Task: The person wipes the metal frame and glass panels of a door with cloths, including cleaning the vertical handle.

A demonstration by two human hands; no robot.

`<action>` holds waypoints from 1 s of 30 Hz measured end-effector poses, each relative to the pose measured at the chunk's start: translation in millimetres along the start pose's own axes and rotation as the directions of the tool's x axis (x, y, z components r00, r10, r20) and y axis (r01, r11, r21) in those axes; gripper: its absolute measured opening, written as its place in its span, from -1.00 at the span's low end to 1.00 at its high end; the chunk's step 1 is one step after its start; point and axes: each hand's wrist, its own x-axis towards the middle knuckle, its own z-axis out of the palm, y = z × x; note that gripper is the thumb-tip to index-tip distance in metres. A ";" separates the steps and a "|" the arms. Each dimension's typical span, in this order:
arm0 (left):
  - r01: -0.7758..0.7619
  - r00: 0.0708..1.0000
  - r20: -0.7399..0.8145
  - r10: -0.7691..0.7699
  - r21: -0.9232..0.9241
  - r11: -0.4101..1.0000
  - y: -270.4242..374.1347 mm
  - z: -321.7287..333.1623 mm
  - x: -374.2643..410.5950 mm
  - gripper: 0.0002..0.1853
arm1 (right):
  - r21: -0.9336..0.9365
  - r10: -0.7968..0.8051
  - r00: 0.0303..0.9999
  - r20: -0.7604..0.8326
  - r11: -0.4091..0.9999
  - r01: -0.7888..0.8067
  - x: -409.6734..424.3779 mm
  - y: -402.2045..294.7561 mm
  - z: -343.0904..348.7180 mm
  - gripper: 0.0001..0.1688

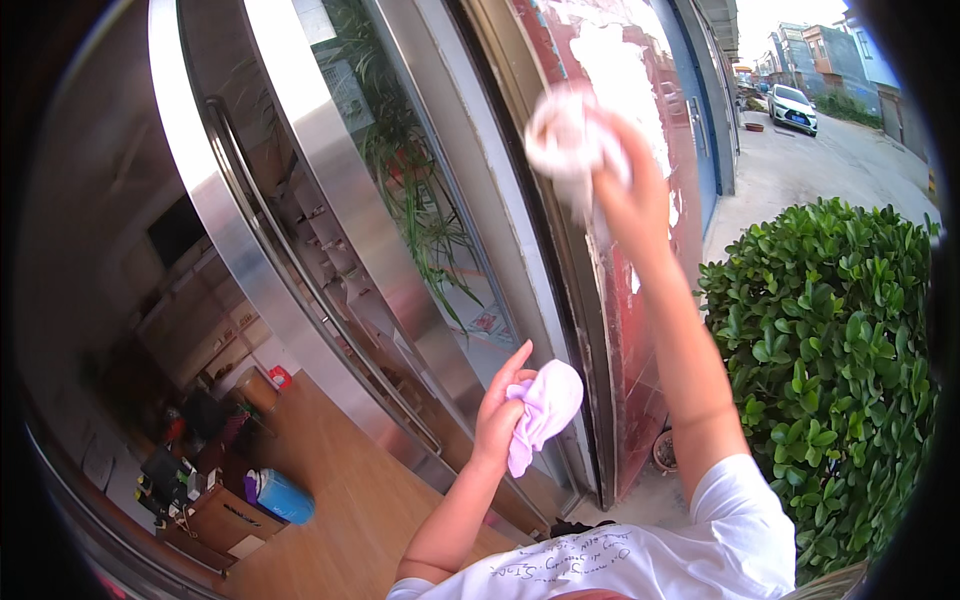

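My right hand (626,161) is raised at the upper middle, shut on a whitish-pink cloth (562,135) that is blurred. That cloth lies over or just in front of the metal door frame (555,225) beside the dark red tiled wall; whether it touches cannot be told. Lower down, my left hand (502,412) grips a crumpled lilac cloth (547,409), its index finger pointing up. Left of it stands the glass door with wide stainless steel stiles (300,120) and a long tubular handle (300,292).
A leafy green hedge (825,360) stands close at the right. A potted container (664,450) sits at the wall's foot. Through the doorway are a wooden cabinet (232,517) and a blue water bottle (285,496). A white car (792,109) is parked outside.
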 end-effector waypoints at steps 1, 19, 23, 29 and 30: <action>0.055 0.997 -0.050 -0.057 -0.040 0.998 -0.5 -5.2 -2.9 -0.38 | -0.124 -0.215 0.972 -0.092 0.971 0.203 36.9 -7.2 12.0 -0.35; 0.110 0.945 -0.267 -0.190 -0.286 0.952 -45.4 -42.0 -17.3 -0.68 | -0.480 0.045 0.987 0.157 0.876 0.037 -284.8 76.9 -28.8 -0.34; -0.068 0.934 -0.357 0.023 -0.115 0.991 -8.9 -10.2 8.6 -0.60 | -0.393 -0.045 0.997 0.062 0.917 0.066 -202.8 70.3 -20.9 -0.33; -0.451 0.847 -0.232 0.479 0.164 0.877 39.5 33.5 49.4 -0.55 | -0.372 -0.181 0.983 0.005 0.913 0.170 -62.8 43.9 29.0 -0.36; -0.449 0.852 -0.213 0.479 0.173 0.876 42.1 36.6 49.8 -0.56 | -0.378 -0.164 0.986 0.017 0.912 0.158 -73.0 47.2 30.2 -0.36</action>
